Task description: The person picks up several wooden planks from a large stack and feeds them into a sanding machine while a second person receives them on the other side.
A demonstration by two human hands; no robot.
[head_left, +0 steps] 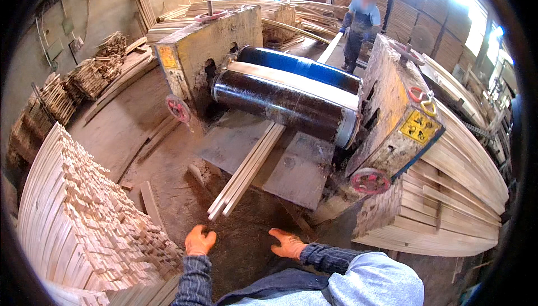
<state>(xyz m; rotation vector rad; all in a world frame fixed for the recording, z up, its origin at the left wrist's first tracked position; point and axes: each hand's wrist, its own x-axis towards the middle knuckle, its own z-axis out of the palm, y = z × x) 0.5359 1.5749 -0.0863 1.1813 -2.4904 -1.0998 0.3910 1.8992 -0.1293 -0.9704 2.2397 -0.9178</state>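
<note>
Both my hands wear orange gloves and hold nothing. My left hand (199, 240) hovers with its fingers spread, just below the near ends of several pale wooden slats (246, 171). These slats stick out from under the dark rollers (283, 103) of a yellow roller machine (210, 43) and rest on its metal outfeed plate (297, 174). My right hand (287, 244) is open too, a little to the right and apart from the slats.
A tall stack of cut slats (78, 216) stands at my left, another stack (448, 194) at my right beside the machine. A red handwheel (370, 181) juts out near the right stack. Another person (358, 23) stands behind the machine. More wood piles (84, 79) line the far left.
</note>
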